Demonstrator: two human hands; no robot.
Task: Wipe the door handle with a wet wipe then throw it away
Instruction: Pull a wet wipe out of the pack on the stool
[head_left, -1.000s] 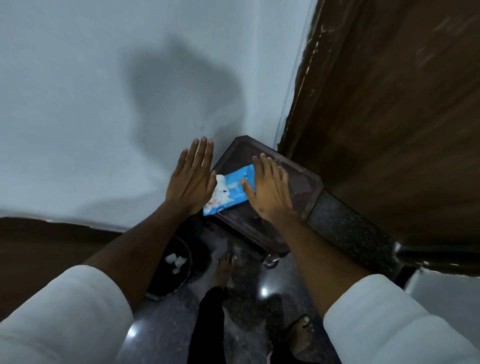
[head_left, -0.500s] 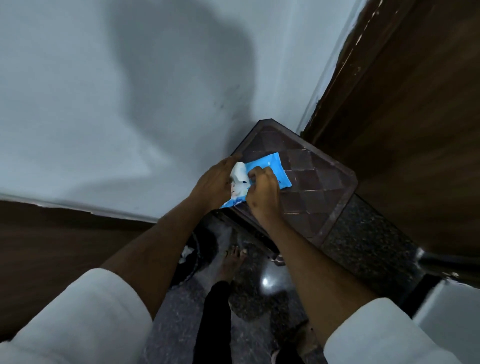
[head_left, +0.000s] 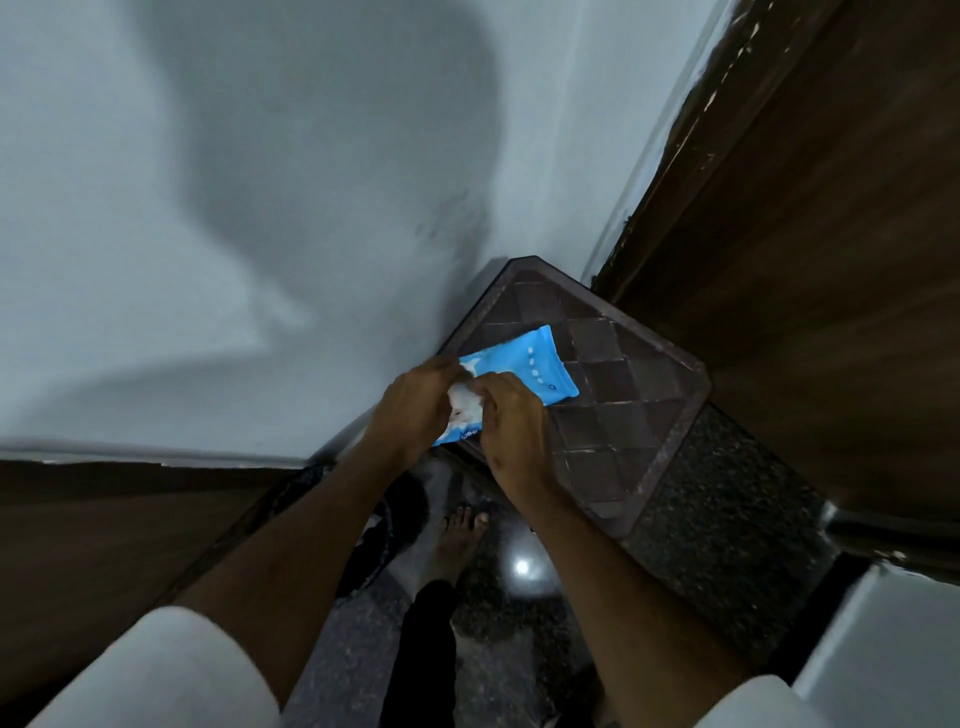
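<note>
Two hands engaged at the near-left end of the wipe pack. Left hand: fingers curled over the pack's left edge, clamped on it, pinning it down. Right hand: fingertips closed together on the white wet wipe, bunched at the pack's opening and only partly drawn out. Fingertip contact partly hidden behind the knuckles.

Pack lying flat on the patterned stool top, near-left end overhanging the edge. Stool set in the corner, against the pale wall on the left and close to the brown door on the right. Below the left forearm, a dark round bin, mostly hidden. Bare foot on the polished floor near the stool. Door handle not identifiable from this view.

Judged step: extraction of one wipe; wiping and disposal not yet begun.

Probable faults from here:
- Several wipes dragged out together, caused by interleaved sheets and a fast pull.
- Torn wipe, caused by pinching a thin corner.
- Pack pulled off the stool, caused by a slack left-hand hold at the overhanging end.
- Wipe dropped on the floor, caused by a wet, slippery grip.
</note>
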